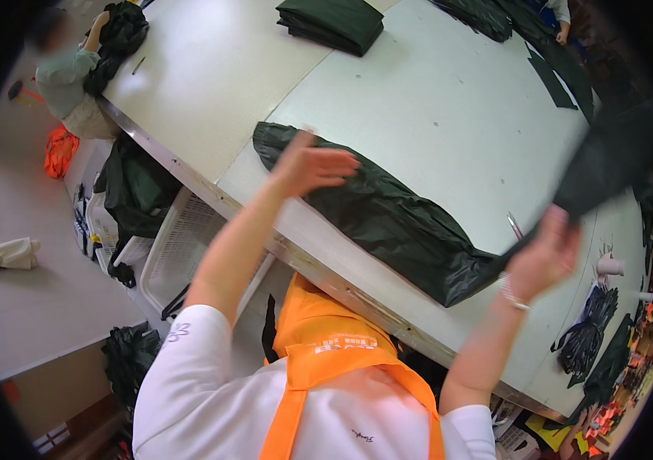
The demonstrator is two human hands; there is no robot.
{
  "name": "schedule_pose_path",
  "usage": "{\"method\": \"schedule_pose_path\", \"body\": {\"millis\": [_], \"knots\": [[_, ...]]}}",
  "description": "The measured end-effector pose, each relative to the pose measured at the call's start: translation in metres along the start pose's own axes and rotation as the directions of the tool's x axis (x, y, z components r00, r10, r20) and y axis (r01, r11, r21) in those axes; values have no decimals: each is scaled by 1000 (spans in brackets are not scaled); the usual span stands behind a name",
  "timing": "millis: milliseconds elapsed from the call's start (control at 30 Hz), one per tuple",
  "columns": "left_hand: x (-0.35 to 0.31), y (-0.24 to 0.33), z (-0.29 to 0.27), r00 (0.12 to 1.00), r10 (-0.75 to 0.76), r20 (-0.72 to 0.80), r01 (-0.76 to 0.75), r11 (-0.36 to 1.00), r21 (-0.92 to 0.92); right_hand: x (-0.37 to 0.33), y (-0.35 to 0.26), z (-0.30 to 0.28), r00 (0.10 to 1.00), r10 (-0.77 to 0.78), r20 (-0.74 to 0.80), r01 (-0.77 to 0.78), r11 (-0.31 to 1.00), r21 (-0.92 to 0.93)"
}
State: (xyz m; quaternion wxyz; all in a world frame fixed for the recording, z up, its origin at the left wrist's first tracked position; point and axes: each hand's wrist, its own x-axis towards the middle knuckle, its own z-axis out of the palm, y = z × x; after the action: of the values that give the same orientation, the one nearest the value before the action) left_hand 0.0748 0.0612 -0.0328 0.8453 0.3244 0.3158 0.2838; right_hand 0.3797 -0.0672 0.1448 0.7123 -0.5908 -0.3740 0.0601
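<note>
Glossy dark-green thin fabric (388,215), probably light and slippery, is spread on the flat white table (407,100), best gripped by its ends; one seems clasped in the blurred right hand (547,249), the left hand (315,165) held open, empty.

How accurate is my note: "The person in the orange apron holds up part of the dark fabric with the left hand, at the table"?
One error, the hand: the head view shows the right hand holding up part of the dark fabric. The orange apron and the table are right.
</note>
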Motion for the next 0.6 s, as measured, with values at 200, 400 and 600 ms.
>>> {"method": "schedule_pose_path", "body": {"millis": [200,400,600], "knots": [[-54,80,-120,960,-54,-276,-29,957,-288,-184,105,154,440,-121,890,513,847,-138],[-29,96,-100,796,99,-597,308,783,540,-242,108,149,194,-115,974,411,911,25],[-52,152,-64,888,127,-441,106,878,466,-267,244,67,470,370,801,80,886,-456]]}}
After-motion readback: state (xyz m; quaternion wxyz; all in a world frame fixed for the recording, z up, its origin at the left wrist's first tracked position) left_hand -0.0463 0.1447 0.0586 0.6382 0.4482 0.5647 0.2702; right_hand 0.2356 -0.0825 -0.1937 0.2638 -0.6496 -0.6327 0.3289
